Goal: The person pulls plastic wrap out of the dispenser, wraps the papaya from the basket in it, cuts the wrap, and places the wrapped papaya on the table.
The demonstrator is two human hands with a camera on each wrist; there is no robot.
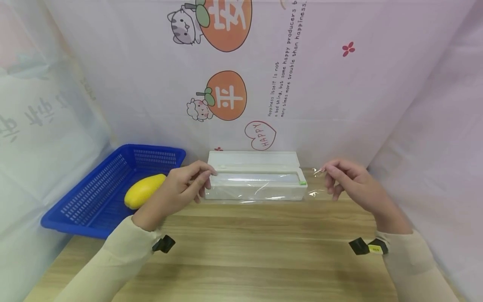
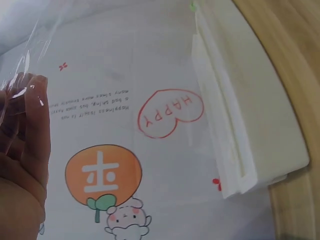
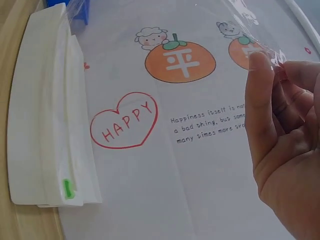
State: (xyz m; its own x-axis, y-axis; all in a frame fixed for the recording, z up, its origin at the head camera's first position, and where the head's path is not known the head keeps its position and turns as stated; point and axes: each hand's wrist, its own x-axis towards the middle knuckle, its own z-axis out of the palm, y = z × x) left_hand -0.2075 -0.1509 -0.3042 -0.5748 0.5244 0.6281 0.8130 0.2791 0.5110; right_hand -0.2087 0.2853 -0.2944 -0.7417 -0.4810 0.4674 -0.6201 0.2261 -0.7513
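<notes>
A sheet of clear plastic wrap (image 1: 260, 193) stretches between my two hands, in front of a white cling-film box (image 1: 256, 192) whose lid (image 1: 253, 159) stands raised. My left hand (image 1: 188, 182) pinches one side of the film between thumb and fingers, near the box's left end. On the other side, my right hand (image 1: 349, 182) pinches the film's right edge, some way off the box's right end. Both wrist views show the clear film at the fingertips of the left hand (image 2: 22, 135) and right hand (image 3: 290, 120). A green slider (image 1: 302, 183) sits at the box's right end.
At the left stands a blue plastic basket (image 1: 90, 167) with a yellow, mango-like fruit (image 1: 144, 192) in it. Printed white cloth (image 1: 320, 92) walls the back and both sides. The wooden tabletop (image 1: 256, 251) lies in front of the box.
</notes>
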